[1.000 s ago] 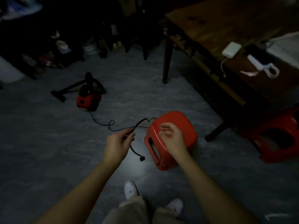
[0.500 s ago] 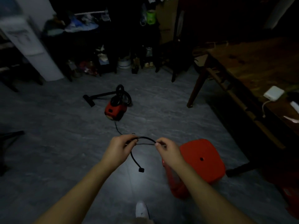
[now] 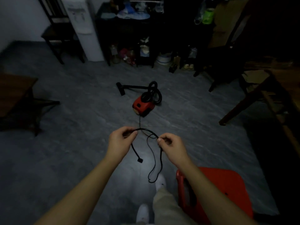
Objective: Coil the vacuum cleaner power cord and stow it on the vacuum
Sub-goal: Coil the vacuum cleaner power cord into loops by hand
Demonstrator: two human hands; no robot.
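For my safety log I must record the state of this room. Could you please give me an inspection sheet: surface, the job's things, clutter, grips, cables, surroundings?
Surface: grey stone-pattern floor, dimly lit.
Job's things: red vacuum cleaner on the floor ahead, its hose looped over it; black power cord runs from it to the hands.
Clutter: red stool beside the person's right leg.
Grips: left hand and right hand each pinch the cord, a short arc between them.
Cables: plug hangs free below the left hand; one loop hangs from the right hand.
Surroundings: water dispenser, dark shelves with small items, chair, wooden table at the left.
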